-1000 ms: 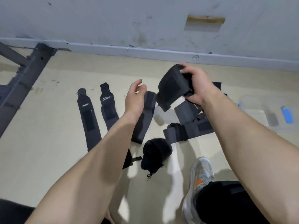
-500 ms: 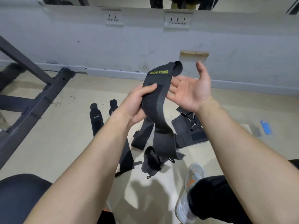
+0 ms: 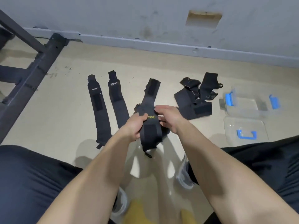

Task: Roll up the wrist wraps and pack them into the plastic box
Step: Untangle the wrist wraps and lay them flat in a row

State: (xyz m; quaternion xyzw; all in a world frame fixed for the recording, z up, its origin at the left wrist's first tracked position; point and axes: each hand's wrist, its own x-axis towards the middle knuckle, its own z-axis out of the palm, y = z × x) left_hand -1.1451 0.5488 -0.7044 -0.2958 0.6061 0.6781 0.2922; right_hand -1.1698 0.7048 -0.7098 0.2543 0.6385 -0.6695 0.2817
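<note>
A black wrist wrap with yellow lettering (image 3: 151, 133) hangs unrolled between my hands, low over the floor. My left hand (image 3: 135, 125) grips its left edge just below the lettering. My right hand (image 3: 169, 118) holds its top end, fingers curled over it. Two more wraps (image 3: 97, 109) (image 3: 117, 101) lie flat and straight on the floor to the left. Another wrap (image 3: 149, 96) lies just beyond my hands. A tangled pile of wraps (image 3: 194, 101) sits to the right. The clear plastic box (image 3: 247, 105) with blue clips stands open at the far right.
The box's clear lid (image 3: 244, 131) with a blue handle lies on the floor in front of the box. A dark metal frame (image 3: 30, 68) runs along the left. The grey wall and skirting (image 3: 161, 46) bound the floor behind. My knees and shoes fill the bottom of the view.
The wrap was held up high and unrolled at chest level; both hands have brought it down near the floor. My right hand, open half a second ago, now holds the wrap's top.
</note>
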